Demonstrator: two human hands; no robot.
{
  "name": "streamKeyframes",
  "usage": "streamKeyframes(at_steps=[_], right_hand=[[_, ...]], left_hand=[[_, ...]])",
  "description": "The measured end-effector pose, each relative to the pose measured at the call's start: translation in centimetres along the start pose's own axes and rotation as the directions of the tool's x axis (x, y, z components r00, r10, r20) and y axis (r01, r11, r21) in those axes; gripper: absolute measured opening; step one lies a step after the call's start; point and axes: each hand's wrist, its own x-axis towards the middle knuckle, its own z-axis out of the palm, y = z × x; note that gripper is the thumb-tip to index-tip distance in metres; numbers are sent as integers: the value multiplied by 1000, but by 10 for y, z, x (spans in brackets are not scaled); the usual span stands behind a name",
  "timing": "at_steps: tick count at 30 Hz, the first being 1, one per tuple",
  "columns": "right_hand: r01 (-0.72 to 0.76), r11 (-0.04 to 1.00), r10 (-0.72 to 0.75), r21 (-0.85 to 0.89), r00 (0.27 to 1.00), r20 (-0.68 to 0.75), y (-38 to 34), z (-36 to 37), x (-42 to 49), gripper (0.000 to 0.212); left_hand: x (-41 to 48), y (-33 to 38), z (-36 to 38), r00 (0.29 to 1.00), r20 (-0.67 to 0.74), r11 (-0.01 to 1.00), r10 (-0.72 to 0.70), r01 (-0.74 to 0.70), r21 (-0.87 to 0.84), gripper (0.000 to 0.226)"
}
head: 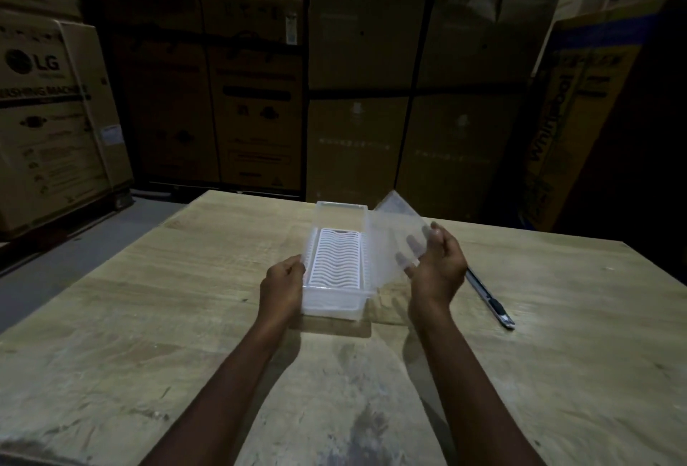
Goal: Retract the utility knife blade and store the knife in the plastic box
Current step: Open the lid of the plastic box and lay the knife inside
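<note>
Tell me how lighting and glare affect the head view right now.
Head view: dim overall, cardboard boxes behind nearly lost in shadow; plastic box is brightest; clear lid in right hand looks hazy; utility knife dark, blade state unreadable.

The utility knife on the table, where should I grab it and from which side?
Grip the utility knife around the middle of its long handle, coming down from above with the right hand, once it lets go of the lid. It lies flat on the table, right of the plastic box. I can't tell which end holds the blade.
</note>
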Motion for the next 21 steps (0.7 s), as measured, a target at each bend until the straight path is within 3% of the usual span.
streamKeyframes(at_steps=[3,5,8,12,17,21], right_hand=[[-152,987,152,-61,988,0,6,-17,10,24],[-176,963,187,-207,982,35,11,-32,17,27],[-88,850,159,-519,983,94,18,-49,28,25],[119,655,30,-746,983,182,19,-58,39,28],[311,346,-5,-885,944,330,14,-62,44,29],[358,159,15,-920,931,364,11,-67,50,28]], left_hand=[[-4,2,-6,1000,-19,1000,-1,2,10,30],[-4,0,-8,1000,-17,1000,-11,11,11,38],[-6,1,-9,1000,6,999,-27,26,45,49],[-14,9,-4,999,51,998,-7,4,67,41],[-24,8,8,991,117,996,59,-66,58,48],[-33,12,14,988,147,997,44,-53,62,44]])
